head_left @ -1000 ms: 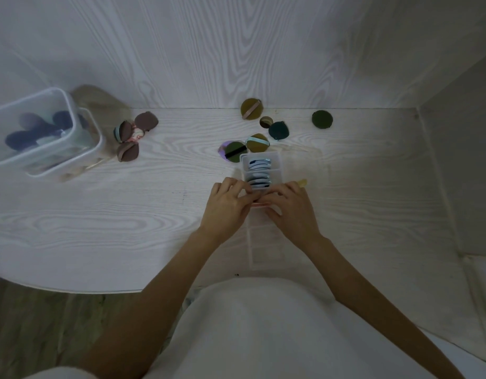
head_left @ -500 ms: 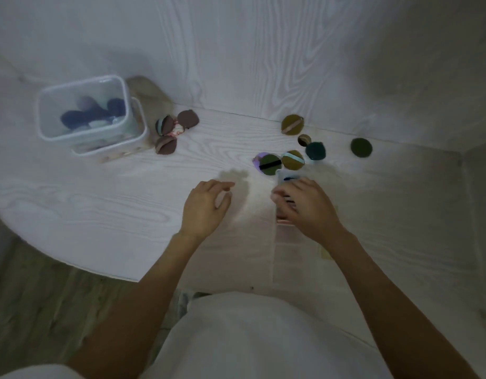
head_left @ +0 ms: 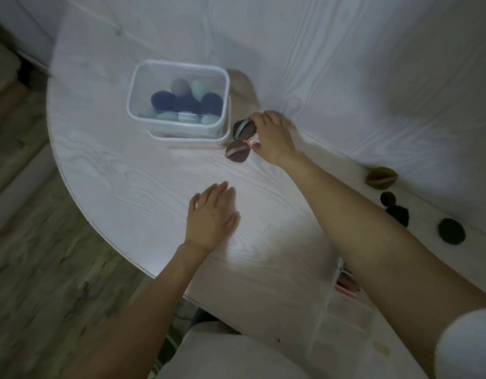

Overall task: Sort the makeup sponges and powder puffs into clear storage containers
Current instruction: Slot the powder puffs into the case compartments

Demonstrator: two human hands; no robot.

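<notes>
Fingers point(head_left: 255, 122) of the right hand point(head_left: 273, 139) pinched a soft, light brown powder puff point(head_left: 244, 129) beside the clear storage container point(head_left: 179, 99), left hand point(head_left: 213, 217) spread flat on the bench point(head_left: 127, 165).

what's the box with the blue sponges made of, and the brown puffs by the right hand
Storage container: looks like clear rigid plastic with a frosted white rim; the sponges show through its walls. Brown puffs: seemingly soft matte fabric or velour, no shine, each with a pale ribbon band across it. The right hand grips at them.

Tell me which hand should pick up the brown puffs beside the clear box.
Right. The right hand already reaches the brown puffs by the clear box; the left hand lies flat on the table, farther away.
</notes>
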